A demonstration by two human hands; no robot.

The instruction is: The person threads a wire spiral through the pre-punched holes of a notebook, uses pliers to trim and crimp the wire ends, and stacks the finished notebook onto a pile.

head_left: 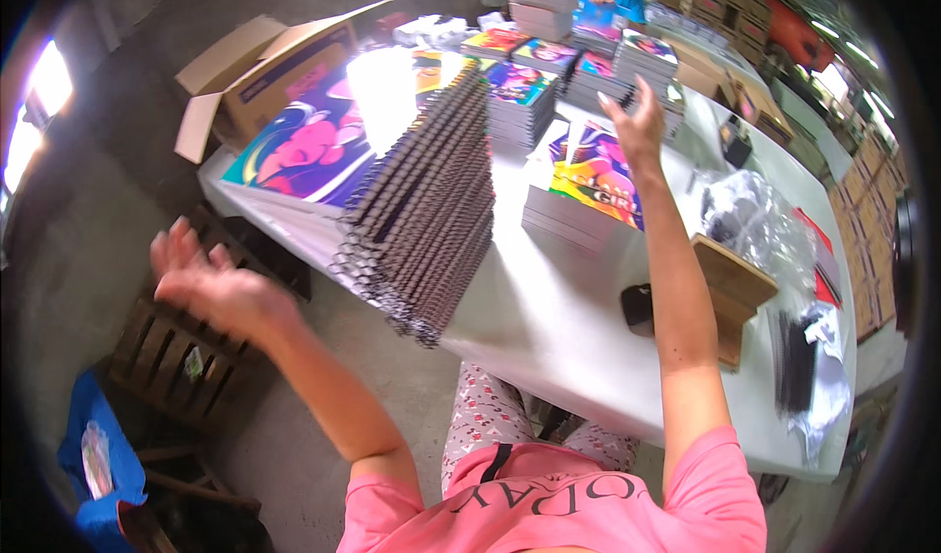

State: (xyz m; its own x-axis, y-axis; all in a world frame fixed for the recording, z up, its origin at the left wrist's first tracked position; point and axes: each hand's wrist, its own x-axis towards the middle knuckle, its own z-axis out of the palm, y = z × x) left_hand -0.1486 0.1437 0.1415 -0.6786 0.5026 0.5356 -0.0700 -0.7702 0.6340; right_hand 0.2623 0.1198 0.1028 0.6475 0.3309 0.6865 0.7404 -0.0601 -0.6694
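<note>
My left hand is in the air off the table's left edge, slightly blurred, fingers apart and holding nothing. Beside it stands a tall, leaning stack of spiral-bound notebooks with colourful illustrated covers, its dark wire spines facing me. Over the far middle of the table, my right hand is raised with thumb and fingers spread and nothing in them. Below and left of that hand lies a pile of printed sheets with a bright cover on top. Just beyond it are more notebook stacks; whether the fingers touch them I cannot tell.
On the white table are a wooden stand, a dark object, clear plastic wrap and a bundle of black wires. An open carton stands far left. Wooden chairs stand left. A person in blue is opposite.
</note>
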